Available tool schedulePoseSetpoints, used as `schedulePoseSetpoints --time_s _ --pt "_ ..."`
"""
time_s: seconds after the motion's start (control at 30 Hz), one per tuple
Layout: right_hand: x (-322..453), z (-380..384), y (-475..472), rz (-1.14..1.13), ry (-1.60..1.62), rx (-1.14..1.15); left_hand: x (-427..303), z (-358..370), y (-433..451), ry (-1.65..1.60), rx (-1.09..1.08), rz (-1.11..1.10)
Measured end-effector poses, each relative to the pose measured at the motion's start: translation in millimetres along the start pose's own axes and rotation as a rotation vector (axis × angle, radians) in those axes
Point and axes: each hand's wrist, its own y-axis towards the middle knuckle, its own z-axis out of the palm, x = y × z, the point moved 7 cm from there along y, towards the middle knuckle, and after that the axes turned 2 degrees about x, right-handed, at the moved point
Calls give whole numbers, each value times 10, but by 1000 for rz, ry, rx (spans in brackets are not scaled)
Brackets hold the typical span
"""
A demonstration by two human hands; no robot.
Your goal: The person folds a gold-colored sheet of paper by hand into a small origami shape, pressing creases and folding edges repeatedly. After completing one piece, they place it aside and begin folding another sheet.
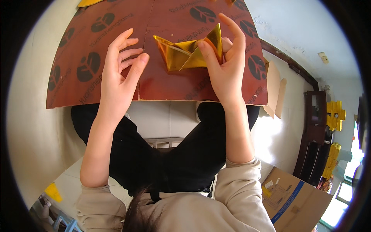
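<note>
A folded piece of shiny gold paper (185, 56), shaped like a boat-like ingot with two pointed ends, is held above the red-brown board tabletop (121, 90). My right hand (227, 55) grips its right end, the thumb on the near face and the other fingers partly hidden behind it. To the left of the paper, my left hand (124, 63) is raised over the board with its fingers apart and curved, holding nothing. A gap separates it from the paper's left point.
Yellow material (88, 3) lies at the board's far left edge. An open cardboard box (272, 87) stands beyond the right edge. A large cardboard box (295, 200) is on the floor at lower right. Yellow stacks (334, 116) sit near dark furniture (314, 116).
</note>
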Motion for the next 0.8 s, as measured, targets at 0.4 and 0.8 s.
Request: schedulePoseSetpoints --time_s 0.4,0.8 --pt "152 -82 -61 -148 -39 -47 -112 273 -10 367 228 160" --pt "133 -130 -77 -82 45 -51 -65 417 -20 -3 222 -114"
